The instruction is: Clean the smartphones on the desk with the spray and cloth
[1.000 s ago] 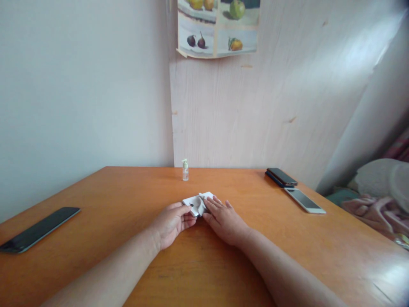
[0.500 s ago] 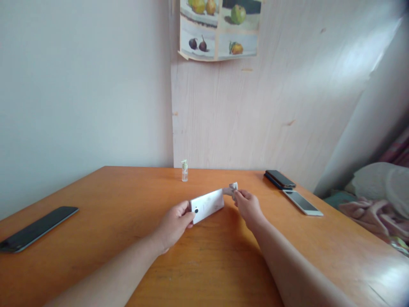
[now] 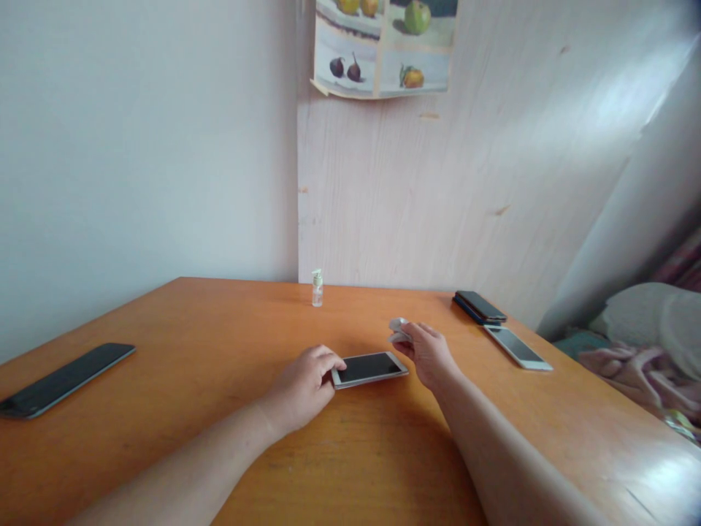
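A white phone [image 3: 369, 367] lies screen up on the orange table [image 3: 219, 343] in front of me. My left hand [image 3: 304, 385] is curled at its left end, with the fingertips on the phone's edge. My right hand [image 3: 426, 352] hovers just past the phone's right end, its fingers closed round a small crumpled white cloth [image 3: 398, 329].
A small clear pump bottle [image 3: 317, 288] stands at the back by the wall. A dark phone [image 3: 61, 380] lies at the left edge. Two stacked dark phones [image 3: 480, 306] and a white phone [image 3: 517, 347] lie at the right. Bedding [image 3: 646, 343] is beyond the table's right side.
The white phone was lifted and turned over, from back up to screen up, and now lies flat. My right hand drew away to the right with the cloth bunched in it.
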Demonstrator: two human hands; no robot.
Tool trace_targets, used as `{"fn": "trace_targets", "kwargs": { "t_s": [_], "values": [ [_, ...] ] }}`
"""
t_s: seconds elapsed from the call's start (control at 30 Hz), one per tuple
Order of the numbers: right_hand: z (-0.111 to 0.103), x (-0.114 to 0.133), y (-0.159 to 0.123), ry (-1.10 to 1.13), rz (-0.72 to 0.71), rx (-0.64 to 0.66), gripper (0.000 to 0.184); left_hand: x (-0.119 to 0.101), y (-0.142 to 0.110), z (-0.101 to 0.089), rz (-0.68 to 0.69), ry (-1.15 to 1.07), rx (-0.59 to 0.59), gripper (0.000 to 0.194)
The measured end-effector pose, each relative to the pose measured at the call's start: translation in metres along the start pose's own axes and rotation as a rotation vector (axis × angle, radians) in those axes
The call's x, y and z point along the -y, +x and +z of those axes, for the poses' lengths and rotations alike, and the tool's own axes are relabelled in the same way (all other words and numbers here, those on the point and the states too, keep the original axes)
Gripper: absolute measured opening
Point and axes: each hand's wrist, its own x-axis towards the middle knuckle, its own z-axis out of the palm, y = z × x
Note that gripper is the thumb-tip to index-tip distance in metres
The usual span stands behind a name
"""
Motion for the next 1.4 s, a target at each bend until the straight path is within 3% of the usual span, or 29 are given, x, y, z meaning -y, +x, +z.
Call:
{"fn": "trace_targets", "kwargs": {
  "t_s": [0.17, 0.33, 0.5, 0.6, 0.7, 1.0, 1.1, 1.27, 1.33, 1.4],
  "values": [
    [0.002, -0.002, -0.002, -0.111, 0.004, 0.037, 0.021, -0.003, 0.0, 0.0, -0.002, -0.002, 0.026, 0.025],
    [0.0, 0.002, -0.002, -0.268, -0.034, 0.051, 0.015, -0.01, -0.002, 0.0, -0.121, -0.017, -0.008, 0.027],
    [-0.007, 0.014, -0.008, -0.475, -0.014, 0.206, 0.014, -0.012, -0.006, 0.001, -0.231, -0.106, -0.034, 0.064],
    [-0.008, 0.014, -0.011, -0.62, -0.007, 0.28, 0.013, -0.01, -0.006, 0.003, -0.253, -0.147, -0.024, 0.071],
    [-0.006, 0.007, -0.01, -0.752, -0.082, 0.258, 0.006, -0.009, -0.006, 0.004, -0.241, -0.132, -0.02, 0.07],
    [0.004, -0.004, -0.008, -1.168, -0.425, 0.222, 0.01, -0.019, -0.004, 0.0, -0.184, 0.224, 0.067, 0.069],
    [0.018, 0.003, -0.029, -1.178, -0.517, 0.374, 0.019, -0.018, -0.003, 0.001, -0.189, 0.23, 0.052, 0.072],
    [0.043, 0.018, -0.071, -1.164, -0.711, 0.804, 0.028, -0.012, -0.002, 0.006, -0.19, 0.197, 0.038, 0.078],
    [0.042, 0.02, -0.073, -1.223, -0.704, 0.83, 0.03, -0.01, -0.002, 0.007, -0.193, 0.19, 0.033, 0.079],
    [0.034, 0.019, -0.064, -1.332, -0.64, 0.735, 0.034, -0.009, -0.003, 0.007, -0.202, 0.196, 0.036, 0.083]
  ]
}}
